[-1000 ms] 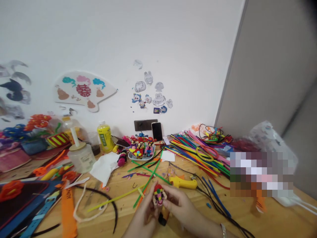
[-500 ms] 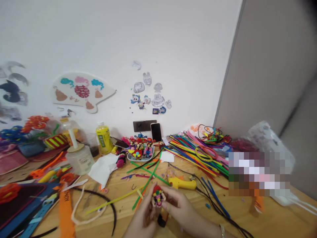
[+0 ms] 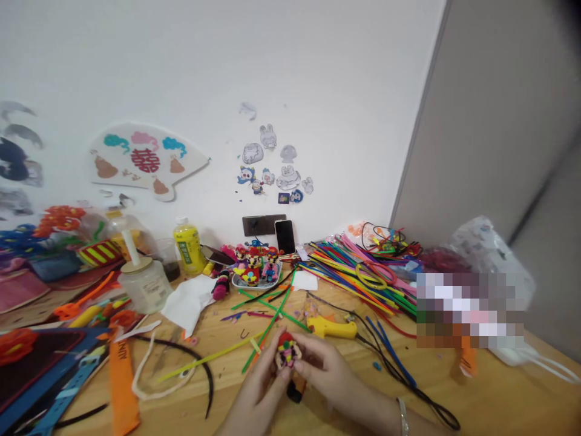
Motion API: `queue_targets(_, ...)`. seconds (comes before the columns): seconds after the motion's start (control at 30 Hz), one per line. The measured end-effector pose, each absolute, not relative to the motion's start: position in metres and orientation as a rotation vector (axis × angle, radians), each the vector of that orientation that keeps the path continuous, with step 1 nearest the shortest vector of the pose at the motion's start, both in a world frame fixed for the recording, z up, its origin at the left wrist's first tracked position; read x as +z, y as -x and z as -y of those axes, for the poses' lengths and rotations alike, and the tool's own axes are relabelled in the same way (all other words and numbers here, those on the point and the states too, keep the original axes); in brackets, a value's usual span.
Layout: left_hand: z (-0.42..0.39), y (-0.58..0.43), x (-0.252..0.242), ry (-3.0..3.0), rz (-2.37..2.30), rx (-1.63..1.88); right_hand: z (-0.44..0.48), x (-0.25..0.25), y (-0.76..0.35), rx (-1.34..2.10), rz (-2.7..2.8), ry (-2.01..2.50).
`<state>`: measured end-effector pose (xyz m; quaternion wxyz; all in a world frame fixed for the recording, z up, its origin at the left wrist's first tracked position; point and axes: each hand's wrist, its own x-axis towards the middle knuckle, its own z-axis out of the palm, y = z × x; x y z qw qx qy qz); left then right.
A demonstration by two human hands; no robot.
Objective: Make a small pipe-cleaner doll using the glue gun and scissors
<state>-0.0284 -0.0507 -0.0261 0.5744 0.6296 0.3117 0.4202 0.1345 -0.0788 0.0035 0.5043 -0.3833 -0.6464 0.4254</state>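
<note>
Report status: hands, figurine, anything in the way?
Left hand and right hand both holding the red-topped figurine. Yellow glue gun lying just beyond the right hand. Nothing visible covering the figurine's front except fingertips at its edges.

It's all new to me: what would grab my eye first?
Probably the bright spread of coloured stems, right of centre on the table. Next, the little red-topped figure between the left hand and right hand, front and centre; then the white fan-shaped board on the wall, at left.
</note>
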Motion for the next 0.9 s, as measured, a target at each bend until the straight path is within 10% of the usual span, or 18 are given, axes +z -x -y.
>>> queue_targets(0.9, 0.0546, 0.0271, -0.0196, -1.542, -0.685, 0.982, 0.0799, -0.0006, -0.1358, 1.061, 1.541, 0.937)
